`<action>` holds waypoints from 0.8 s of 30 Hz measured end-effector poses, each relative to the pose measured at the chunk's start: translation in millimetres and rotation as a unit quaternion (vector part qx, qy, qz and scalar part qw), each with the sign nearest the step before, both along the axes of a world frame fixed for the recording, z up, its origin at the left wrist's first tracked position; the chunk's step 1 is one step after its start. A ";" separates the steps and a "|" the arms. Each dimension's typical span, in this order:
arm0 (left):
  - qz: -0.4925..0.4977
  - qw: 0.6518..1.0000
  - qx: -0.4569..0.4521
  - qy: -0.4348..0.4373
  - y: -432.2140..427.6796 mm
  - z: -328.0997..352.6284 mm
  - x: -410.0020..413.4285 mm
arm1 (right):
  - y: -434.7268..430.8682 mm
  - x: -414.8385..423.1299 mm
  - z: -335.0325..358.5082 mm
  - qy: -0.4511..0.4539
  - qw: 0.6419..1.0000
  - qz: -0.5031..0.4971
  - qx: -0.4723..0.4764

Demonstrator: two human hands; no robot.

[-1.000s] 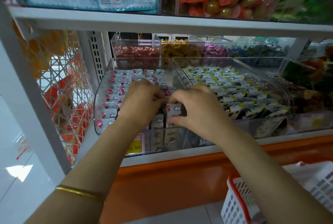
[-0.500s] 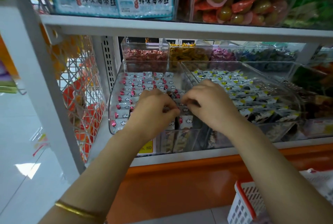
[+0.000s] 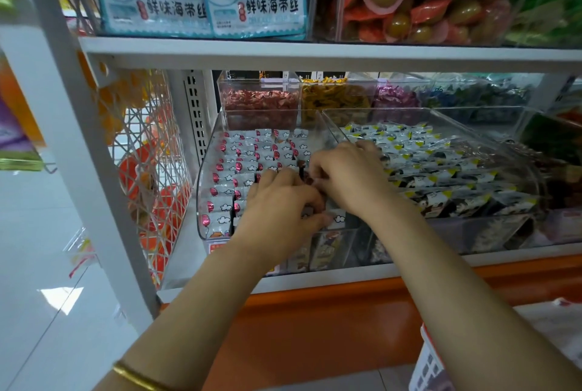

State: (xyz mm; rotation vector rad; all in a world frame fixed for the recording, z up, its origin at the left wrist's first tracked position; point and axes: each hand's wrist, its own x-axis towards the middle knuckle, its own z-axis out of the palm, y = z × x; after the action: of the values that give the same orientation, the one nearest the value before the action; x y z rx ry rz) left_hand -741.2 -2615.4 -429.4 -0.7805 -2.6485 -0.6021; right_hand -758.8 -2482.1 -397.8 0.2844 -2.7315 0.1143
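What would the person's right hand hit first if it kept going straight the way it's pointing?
Most likely the rows of small white packets with red balloon prints, lying in the clear plastic bin just beyond the curled fingers of the right hand. Depth is hard to judge.

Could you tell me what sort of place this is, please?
Probably a snack shop: white shelves hold clear bins of wrapped sweets, hanging packets fill the shelf above, and a shopping basket stands below.
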 end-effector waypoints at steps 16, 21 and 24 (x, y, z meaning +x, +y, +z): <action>0.020 0.996 0.086 -0.007 -8.2 9.2 -1.5 | 24.0 16.3 14.0 0.058 0.982 0.063 -0.168; 0.059 0.982 0.178 -0.028 -14.7 16.8 -4.5 | 37.2 28.5 17.4 0.127 0.950 0.055 -0.279; 0.062 0.961 0.260 -0.069 -16.3 21.3 -3.9 | 39.6 34.8 15.4 0.146 0.913 0.044 -0.379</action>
State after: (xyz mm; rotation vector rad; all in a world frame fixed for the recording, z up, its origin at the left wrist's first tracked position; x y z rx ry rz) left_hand -745.0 -2631.7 -408.0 -0.4246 -2.4507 -1.2828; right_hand -724.1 -2442.5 -382.4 0.1741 -2.1707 1.0340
